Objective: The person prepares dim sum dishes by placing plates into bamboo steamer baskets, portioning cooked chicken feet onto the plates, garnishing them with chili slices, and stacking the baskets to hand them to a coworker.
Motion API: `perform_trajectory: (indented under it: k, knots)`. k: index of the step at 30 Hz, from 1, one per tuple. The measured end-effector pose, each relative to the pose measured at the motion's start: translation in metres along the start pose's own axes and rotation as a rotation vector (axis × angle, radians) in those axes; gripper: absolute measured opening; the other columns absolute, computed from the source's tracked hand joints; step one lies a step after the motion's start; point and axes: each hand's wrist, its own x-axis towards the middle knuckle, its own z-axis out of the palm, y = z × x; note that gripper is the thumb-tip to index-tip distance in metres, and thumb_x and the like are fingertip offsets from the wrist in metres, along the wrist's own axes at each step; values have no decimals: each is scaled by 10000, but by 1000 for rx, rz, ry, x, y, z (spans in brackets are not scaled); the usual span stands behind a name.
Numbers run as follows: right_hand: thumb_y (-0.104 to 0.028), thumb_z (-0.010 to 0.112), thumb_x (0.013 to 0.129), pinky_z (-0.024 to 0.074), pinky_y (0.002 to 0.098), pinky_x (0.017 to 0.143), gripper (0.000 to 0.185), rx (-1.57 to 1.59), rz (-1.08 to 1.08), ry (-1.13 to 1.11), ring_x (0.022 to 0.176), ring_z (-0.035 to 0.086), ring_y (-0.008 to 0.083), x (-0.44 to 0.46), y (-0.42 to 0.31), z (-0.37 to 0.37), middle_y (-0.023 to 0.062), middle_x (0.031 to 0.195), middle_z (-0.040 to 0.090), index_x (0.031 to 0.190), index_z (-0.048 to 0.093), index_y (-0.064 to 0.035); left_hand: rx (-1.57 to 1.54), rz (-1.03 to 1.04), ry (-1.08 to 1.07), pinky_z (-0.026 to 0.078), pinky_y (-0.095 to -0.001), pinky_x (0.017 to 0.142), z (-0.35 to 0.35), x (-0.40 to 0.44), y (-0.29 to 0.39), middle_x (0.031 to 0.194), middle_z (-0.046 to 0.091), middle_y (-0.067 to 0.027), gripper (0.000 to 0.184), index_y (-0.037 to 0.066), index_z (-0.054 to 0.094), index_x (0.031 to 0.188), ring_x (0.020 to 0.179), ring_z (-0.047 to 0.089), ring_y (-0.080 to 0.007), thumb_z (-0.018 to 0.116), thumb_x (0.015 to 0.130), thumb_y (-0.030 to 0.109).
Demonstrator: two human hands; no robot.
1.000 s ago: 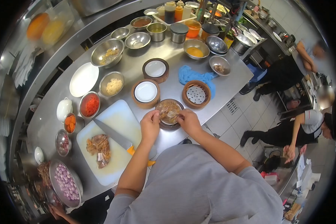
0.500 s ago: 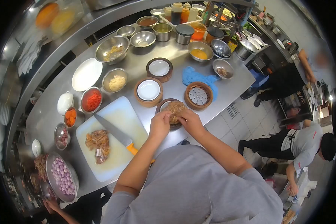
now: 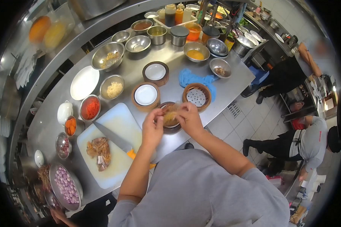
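Observation:
My left hand (image 3: pixel 153 128) is curled at the left edge of a round bamboo steamer (image 3: pixel 171 131), with thumb and fingers pinched together. Above the steamer's right side, my right hand (image 3: pixel 189 119) pinches a thin, partly see-through piece, blurred by motion. Brown, stringy food (image 3: pixel 170 115) shows between the hands, in or just over the steamer. Whether the left fingertips grip some of it is hard to see. To the left, a cutting board (image 3: pixel 121 113) carries a knife (image 3: pixel 115 137) with an orange handle and a brown food bundle (image 3: pixel 99 151), seemingly in clear plastic.
Two steamers with white dishes (image 3: pixel 146 94) (image 3: pixel 155 72) and a perforated steamer (image 3: pixel 196 97) stand beyond my hands. A blue cloth (image 3: pixel 197 78) lies behind. Bowls of carrot strips (image 3: pixel 90 108), shallots (image 3: pixel 67 185) and yellow liquid (image 3: pixel 195 55) surround them. Co-workers (image 3: pixel 310 140) stand at right.
My hands have drawn slightly apart, uncovering more of the steamer. The brown food sits lower between them. The whole view has shifted a little.

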Motion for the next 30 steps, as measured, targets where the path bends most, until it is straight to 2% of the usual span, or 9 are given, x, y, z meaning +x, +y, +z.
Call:
perform_trajectory:
  k: [2, 5, 8, 11, 16, 17, 24, 28, 30]
  knots:
    - [-38, 757, 920, 561, 362, 859, 117, 26, 23, 87, 976, 682, 269, 7, -8, -10, 128, 1101, 685, 1036, 765, -25, 38, 48, 50, 573, -325, 809, -9, -2, -26, 1156, 700, -114, 273, 25, 681, 1255, 972, 705, -213, 679, 982, 34]
    - [-100, 702, 1035, 546, 261, 774, 137, 342, 266, 40, 893, 672, 118, 21, -8, -22, 84, 1101, 710, 1078, 736, 25, 195, -49, 3, 577, -332, 788, -18, -11, -45, 1208, 679, -128, 305, 7, 667, 1266, 974, 706, -212, 707, 965, 38]
    - [-163, 655, 1084, 545, 254, 757, 192, 605, 486, 78, 859, 673, 103, 23, 3, -23, 69, 1075, 734, 1107, 721, 16, 142, -124, -69, 569, -371, 870, -20, -20, -53, 1239, 662, -153, 415, 14, 649, 1302, 1050, 692, -269, 779, 913, 77]
    - [-226, 630, 1093, 540, 284, 735, 233, 815, 570, 198, 806, 650, 151, 29, 6, -29, 45, 948, 689, 1081, 693, -2, 302, 67, -27, 521, -423, 1011, -19, -20, -51, 1317, 629, -178, 604, 34, 612, 1383, 1211, 627, -340, 853, 836, 120]
    - [-323, 541, 1131, 516, 321, 796, 291, 1206, 941, 264, 842, 604, 148, 35, 3, -50, 34, 1053, 669, 1261, 624, -77, 556, 383, -197, 370, -549, 1143, -9, 5, -19, 1487, 567, -160, 868, 70, 556, 1483, 1403, 466, -371, 925, 725, 278]
    - [-352, 514, 1140, 500, 331, 824, 317, 1368, 1052, 288, 876, 592, 144, 34, 3, -52, 30, 1106, 661, 1317, 594, -101, 553, 389, -209, 370, -549, 1143, -3, 14, -16, 1487, 567, -160, 868, 70, 556, 1483, 1403, 466, -371, 925, 725, 278]
    - [-384, 490, 1140, 457, 322, 860, 355, 1499, 1018, 334, 982, 579, 153, -19, 39, -75, 12, 1203, 650, 1377, 559, -130, 701, 373, -473, 261, -569, 1171, 32, 58, -18, 1399, 641, -100, 768, 99, 632, 1395, 1359, 506, -316, 878, 720, 369]
    - [-415, 483, 1131, 451, 338, 827, 403, 1488, 919, 523, 1037, 610, 163, -76, 75, -118, -3, 1277, 668, 1436, 561, -163, 669, 398, -420, 256, -587, 1171, 36, 55, -20, 1289, 682, -70, 616, 115, 696, 1281, 1311, 536, -294, 869, 745, 364]
    - [-424, 482, 1127, 443, 322, 799, 390, 1453, 1008, 740, 1014, 607, 159, -103, 87, -147, -12, 1229, 679, 1412, 581, -178, 709, 345, -476, 242, -606, 1175, 38, 58, -23, 1364, 643, -76, 638, 132, 697, 1298, 1351, 504, -311, 876, 745, 396]
